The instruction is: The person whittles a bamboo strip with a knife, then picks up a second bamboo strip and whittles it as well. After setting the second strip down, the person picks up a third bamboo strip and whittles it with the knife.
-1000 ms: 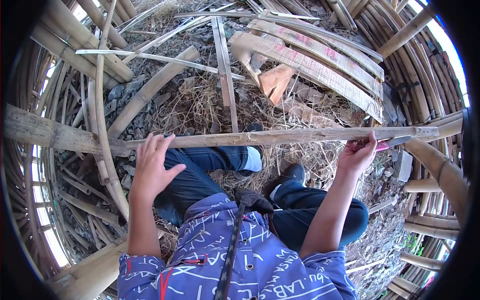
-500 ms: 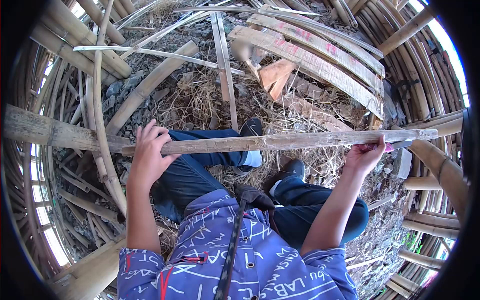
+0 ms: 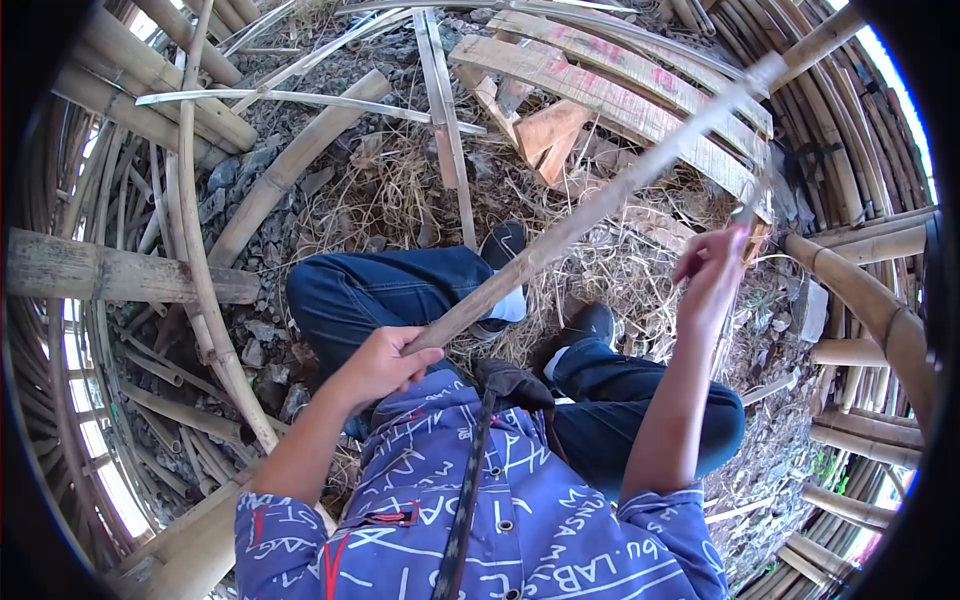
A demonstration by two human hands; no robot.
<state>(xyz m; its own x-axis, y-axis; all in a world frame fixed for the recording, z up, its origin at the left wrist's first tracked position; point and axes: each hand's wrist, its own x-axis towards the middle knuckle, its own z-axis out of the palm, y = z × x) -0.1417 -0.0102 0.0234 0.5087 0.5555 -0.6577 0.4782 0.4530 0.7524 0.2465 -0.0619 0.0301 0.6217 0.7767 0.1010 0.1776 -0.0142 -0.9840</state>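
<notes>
My left hand [image 3: 385, 365] is closed around the near end of a long bamboo strip [image 3: 545, 247]. The strip slants up and to the right across my lap, its far end blurred by motion near the upper right. Raised at the right, my right hand [image 3: 715, 270] is closed on a knife [image 3: 743, 214] whose grey blade points upward and is smeared. A bit of its pink handle shows at the fingers. That hand is apart from the strip.
Ahead lies a low slatted wooden piece [image 3: 610, 90] with red marks, beside a wood block [image 3: 553, 135]. A bamboo pole [image 3: 300, 165] and thin strips lie on gravel and shavings. Stacked bamboo [image 3: 130, 265] stands at the left, with more poles [image 3: 870, 310] at the right.
The strip has swung from level to a steep slant, its far end rising. My left hand moved down and right toward my waist; my right hand left the strip and rose with the knife.
</notes>
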